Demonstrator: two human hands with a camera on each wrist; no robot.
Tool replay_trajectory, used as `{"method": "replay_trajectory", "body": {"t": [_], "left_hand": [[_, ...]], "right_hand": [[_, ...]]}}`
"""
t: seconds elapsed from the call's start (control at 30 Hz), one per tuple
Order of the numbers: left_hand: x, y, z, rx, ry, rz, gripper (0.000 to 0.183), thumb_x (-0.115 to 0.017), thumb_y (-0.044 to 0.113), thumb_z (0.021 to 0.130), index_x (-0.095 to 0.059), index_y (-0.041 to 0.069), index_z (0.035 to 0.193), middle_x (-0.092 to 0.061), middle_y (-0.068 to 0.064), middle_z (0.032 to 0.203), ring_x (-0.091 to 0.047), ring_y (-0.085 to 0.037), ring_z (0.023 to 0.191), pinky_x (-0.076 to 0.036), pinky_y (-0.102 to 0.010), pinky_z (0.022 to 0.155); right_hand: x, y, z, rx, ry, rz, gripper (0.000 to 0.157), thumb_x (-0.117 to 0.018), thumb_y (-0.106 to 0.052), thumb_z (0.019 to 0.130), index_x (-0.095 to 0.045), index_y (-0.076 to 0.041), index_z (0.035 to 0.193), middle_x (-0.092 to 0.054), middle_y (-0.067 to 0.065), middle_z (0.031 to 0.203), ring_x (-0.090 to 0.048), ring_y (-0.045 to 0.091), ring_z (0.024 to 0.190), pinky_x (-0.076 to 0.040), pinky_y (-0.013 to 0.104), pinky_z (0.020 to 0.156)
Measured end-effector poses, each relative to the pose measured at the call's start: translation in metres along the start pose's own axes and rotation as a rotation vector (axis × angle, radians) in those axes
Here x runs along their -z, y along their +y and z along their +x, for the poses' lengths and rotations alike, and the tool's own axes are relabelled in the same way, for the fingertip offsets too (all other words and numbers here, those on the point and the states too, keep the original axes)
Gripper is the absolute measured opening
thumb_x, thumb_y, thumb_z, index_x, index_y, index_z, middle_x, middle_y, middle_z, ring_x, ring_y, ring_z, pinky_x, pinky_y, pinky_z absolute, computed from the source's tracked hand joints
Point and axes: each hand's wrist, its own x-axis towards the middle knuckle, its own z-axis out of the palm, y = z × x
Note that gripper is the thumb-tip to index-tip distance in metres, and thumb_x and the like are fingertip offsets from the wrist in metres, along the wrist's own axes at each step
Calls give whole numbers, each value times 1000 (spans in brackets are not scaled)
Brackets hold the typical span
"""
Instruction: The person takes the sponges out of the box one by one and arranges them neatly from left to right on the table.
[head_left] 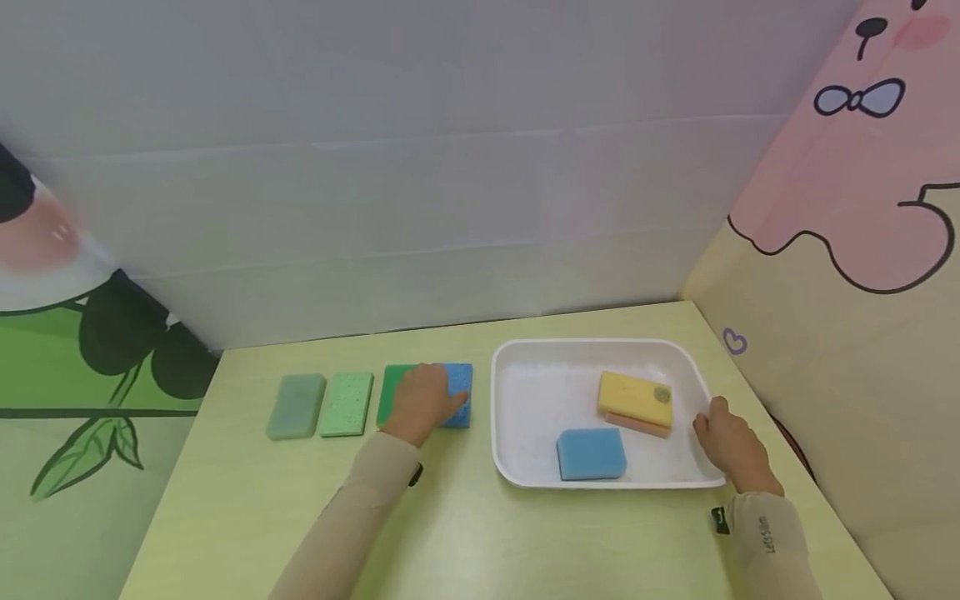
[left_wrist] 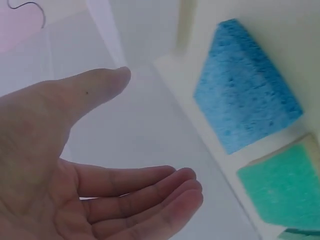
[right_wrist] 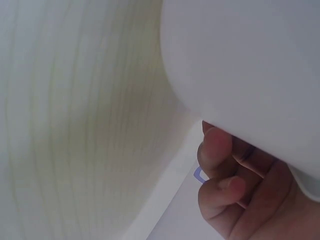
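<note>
Yellow, smooth-topped desk spreads under everything; on its right half sits a white, shallow, round-cornered plastic tray; the right hand's grip is at the tray's right wall, fingers curled against the rim; the left hand's grip hangs above the row of sponges on the left, thumb spread well away from the fingers, with nothing between them.

Inside the tray, a yellow rectangular sponge with a dark round spot lies toward the far right, an orange layer showing beneath it; whether that is a separate sponge I cannot tell; a smooth blue block sponge sits by the near wall.

Left of the tray, a pale teal block sponge lies farthest left; then come a speckled light-green flat sponge, a darker green flat sponge, partly covered by the left hand, and a pitted blue sponge, nearest the tray.

That pitted blue sponge should be light, springy and hardly slippery; pinching its opposite long edges between thumb and fingers looks best; the tray, likely light and stiff, could slide unless steadied at the rim.
</note>
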Motion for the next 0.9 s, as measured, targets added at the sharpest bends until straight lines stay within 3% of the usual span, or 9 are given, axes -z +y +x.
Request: {"method": "replay_trajectory", "body": {"t": [0.2, 0.33, 0.43, 0.57, 0.7, 0.9], "left_hand": [[27, 9, -13, -60, 32, 8, 56, -73, 46, 90, -38, 14, 60, -29, 3, 56, -29, -10, 47, -28, -24, 39], [37, 13, -17, -89, 47, 25, 56, -73, 47, 89, -40, 13, 60, -28, 3, 56, -27, -10, 48, -27, -25, 40], [39, 17, -17, -91, 30, 26, 48, -74, 45, 89, -54, 6, 69, -40, -1, 62, -38, -13, 52, -35, -27, 42], [39, 23, -15, -117, 9, 40, 46, -76, 41, 88, -64, -2, 98, -58, -10, 84, -59, -23, 72, -52, -34, 56], [39, 30, -13, -206, -6, 69, 47, -78, 38, 87, -63, -1, 108, -60, -11, 95, -61, -25, 82, -54, -36, 66], [42, 44, -12, -396, -25, 138, 55, -78, 41, 87, -64, -1, 118, -63, -10, 104, -62, -24, 90, -54, -37, 73]], "right_hand": [[0, 0, 0, 3, -1, 2, 31, -35, -23, 104, -32, 7, 114, -55, 29, 88, -54, 33, 68, -44, 45, 56], [0, 0, 0, 5, 2, 2, 33, -34, -23, 104, -32, 8, 114, -55, 28, 87, -54, 33, 68, -44, 45, 55], [0, -1, -1, 5, -1, 4, 33, -34, -23, 104, -32, 8, 115, -55, 28, 87, -54, 33, 68, -45, 44, 55], [-1, 0, -1, 7, -3, 5, 32, -33, -23, 104, -32, 7, 113, -55, 27, 86, -54, 33, 68, -44, 44, 55], [-1, 2, 0, 9, -3, 6, 32, -33, -24, 104, -32, 6, 113, -55, 26, 85, -53, 33, 68, -44, 44, 55], [-1, 4, 2, 15, 0, 4, 31, -33, -24, 105, -32, 6, 112, -55, 26, 84, -53, 32, 66, -43, 44, 54]]}}
